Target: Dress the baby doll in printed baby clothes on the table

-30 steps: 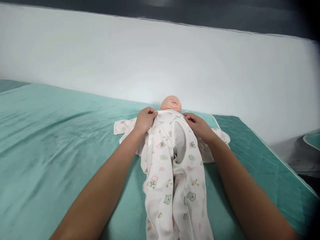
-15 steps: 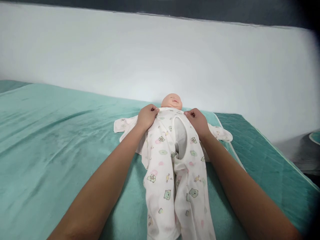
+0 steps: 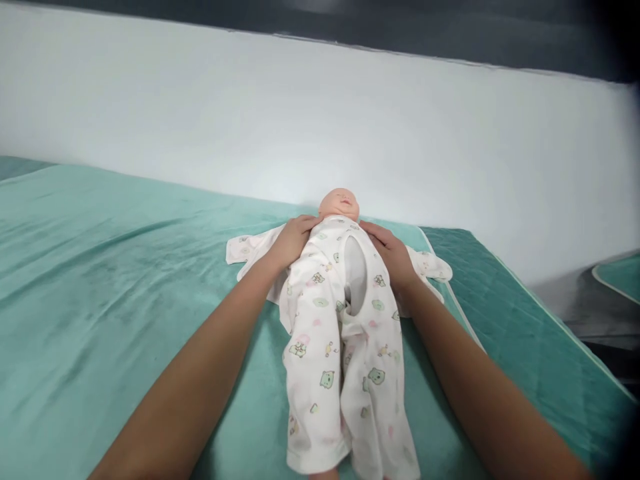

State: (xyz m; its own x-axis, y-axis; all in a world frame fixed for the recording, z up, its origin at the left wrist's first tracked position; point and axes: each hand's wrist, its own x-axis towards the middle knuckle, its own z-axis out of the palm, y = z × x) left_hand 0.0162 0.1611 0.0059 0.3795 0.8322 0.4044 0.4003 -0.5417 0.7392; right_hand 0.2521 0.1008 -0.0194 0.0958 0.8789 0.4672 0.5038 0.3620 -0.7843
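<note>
A baby doll [image 3: 339, 203] lies on its back, its head toward the wall. White patterned baby trousers [image 3: 315, 320] cover it from the upper chest down to the feet, with an oval opening at the crotch showing pale grey beneath. Beneath them is a matching long-sleeved top [image 3: 250, 248], its sleeves spread to both sides. My left hand [image 3: 295, 241] rests on the cloth at the doll's shoulder on the left, fingers stretched. On the other side my right hand [image 3: 391, 252] lies against the trousers' upper edge, fingers extended. Both palms are hidden.
A light green plush sheet [image 3: 125, 300] spreads under the doll. Along the right is a darker green quilted mattress cover [image 3: 505, 313]. A white wall [image 3: 300, 120] rises behind the doll's head. Part of another green-covered surface [image 3: 623, 277] shows at far right.
Both hands have let go of the trousers' upper edge, their pinching fingers now laid out flat on the cloth. The view has shifted slightly, and the trouser hems now show.
</note>
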